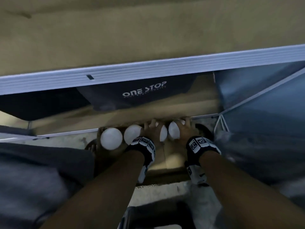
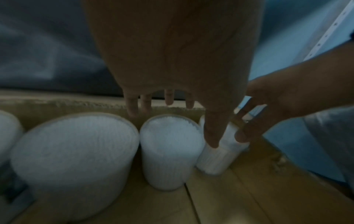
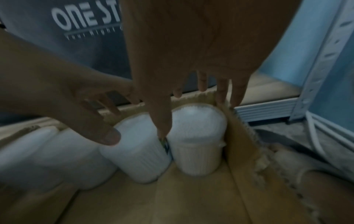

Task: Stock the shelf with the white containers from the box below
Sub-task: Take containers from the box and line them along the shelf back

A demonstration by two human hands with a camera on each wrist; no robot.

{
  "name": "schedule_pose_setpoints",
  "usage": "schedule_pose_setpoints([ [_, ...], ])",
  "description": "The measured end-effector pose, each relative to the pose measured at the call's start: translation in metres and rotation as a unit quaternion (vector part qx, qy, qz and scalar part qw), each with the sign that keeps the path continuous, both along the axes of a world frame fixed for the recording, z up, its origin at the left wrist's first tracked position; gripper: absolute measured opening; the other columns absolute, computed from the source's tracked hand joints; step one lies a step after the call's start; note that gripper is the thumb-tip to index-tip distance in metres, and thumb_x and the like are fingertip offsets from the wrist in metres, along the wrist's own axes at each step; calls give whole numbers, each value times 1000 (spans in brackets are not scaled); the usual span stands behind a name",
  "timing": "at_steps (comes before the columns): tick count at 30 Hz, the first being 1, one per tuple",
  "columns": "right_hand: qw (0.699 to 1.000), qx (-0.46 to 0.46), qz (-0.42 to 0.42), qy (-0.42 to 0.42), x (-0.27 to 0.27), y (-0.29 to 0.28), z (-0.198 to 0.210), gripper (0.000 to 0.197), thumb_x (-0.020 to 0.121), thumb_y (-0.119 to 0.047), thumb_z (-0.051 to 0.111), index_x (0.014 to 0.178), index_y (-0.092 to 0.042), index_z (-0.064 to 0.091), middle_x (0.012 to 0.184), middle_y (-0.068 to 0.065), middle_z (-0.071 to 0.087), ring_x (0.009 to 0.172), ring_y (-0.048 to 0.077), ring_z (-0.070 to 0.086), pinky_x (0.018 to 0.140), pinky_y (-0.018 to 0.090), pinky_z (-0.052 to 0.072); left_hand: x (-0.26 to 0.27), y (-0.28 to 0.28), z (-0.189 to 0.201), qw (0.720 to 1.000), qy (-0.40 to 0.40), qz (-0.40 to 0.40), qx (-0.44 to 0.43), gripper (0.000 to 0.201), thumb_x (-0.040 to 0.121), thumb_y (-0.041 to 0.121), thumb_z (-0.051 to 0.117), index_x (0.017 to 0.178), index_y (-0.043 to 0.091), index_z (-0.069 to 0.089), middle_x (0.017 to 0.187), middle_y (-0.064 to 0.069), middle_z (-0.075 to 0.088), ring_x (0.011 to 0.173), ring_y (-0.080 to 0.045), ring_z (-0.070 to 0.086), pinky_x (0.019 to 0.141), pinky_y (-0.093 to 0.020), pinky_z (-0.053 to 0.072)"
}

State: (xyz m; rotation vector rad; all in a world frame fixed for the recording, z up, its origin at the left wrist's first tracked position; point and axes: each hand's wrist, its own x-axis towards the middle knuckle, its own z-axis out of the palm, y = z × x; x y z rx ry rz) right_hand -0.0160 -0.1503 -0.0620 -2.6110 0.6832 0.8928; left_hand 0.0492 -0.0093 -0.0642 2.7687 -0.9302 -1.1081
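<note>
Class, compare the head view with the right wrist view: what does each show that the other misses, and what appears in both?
Only the head view shows the shelf edge above and both wrist straps. Only the right wrist view shows the box floor and the right thumb wedged between two white containers. Both show the left hand, the right hand, the cardboard box and the ONE STOP lettering.
</note>
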Motion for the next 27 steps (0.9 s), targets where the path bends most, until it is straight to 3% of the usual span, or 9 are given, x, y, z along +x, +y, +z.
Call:
schedule_pose_setpoints([
  [3, 999, -25, 32, -2, 0, 1, -11, 82, 80, -39, 65, 148, -33, 21, 156, 13, 6, 143, 39, 13, 111, 50, 27, -3, -2, -13, 999, -39, -28, 18, 91, 72, 48, 70, 147, 31, 21, 152, -9, 17, 127, -40, 36, 100, -49, 41],
  [5, 998, -30, 50, 14, 0, 1, -18, 79, 83, -38, 63, 149, -35, 17, 157, 12, 2, 143, 39, 10, 111, 53, 23, -3, -3, -18, 998, -45, -30, 17, 90, 74, 41, 72, 147, 30, 20, 154, -10, 13, 123, -40, 39, 99, -48, 42],
  [9, 997, -55, 57, 9, 4, 3, -23, 80, 80, -33, 64, 146, -37, 20, 153, 12, 9, 137, 39, 23, 107, 54, 26, 0, -2, -21, 998, -43, -48, 12, 90, 73, 33, 74, 146, 28, 22, 154, -12, 10, 120, -40, 41, 97, -46, 44],
  [15, 998, -55, 21, -11, -2, 6, -14, 73, 72, -30, 69, 136, -35, 34, 142, 10, 21, 130, 37, 30, 101, 49, 31, 3, -4, -13, 999, -15, -29, -4, 88, 66, 31, 76, 141, 30, 28, 146, -10, 20, 121, -41, 39, 93, -49, 47],
  [20, 999, -36, -23, -9, -9, 11, 11, 73, 73, -36, 68, 136, -36, 31, 148, 12, 20, 133, 38, 27, 103, 49, 29, -2, 2, 10, 999, -14, -6, -34, 86, 69, 35, 72, 142, 28, 28, 139, -11, 28, 121, -42, 39, 93, -51, 46],
  [25, 998, -17, -43, -32, -13, 18, 60, 71, 70, -38, 68, 132, -33, 34, 144, 10, 23, 128, 40, 30, 102, 49, 30, 1, 15, 55, 998, 37, 17, -51, 92, 65, 43, 71, 143, 30, 24, 149, -16, 23, 132, -44, 33, 107, -52, 37],
  [27, 997, -16, -51, -58, -13, 21, 84, 64, 69, -40, 65, 126, -33, 38, 139, 9, 29, 125, 39, 31, 100, 49, 32, 1, 19, 82, 997, 34, 33, -62, 82, 57, 44, 65, 131, 34, 30, 143, -14, 34, 126, -42, 43, 102, -51, 43],
])
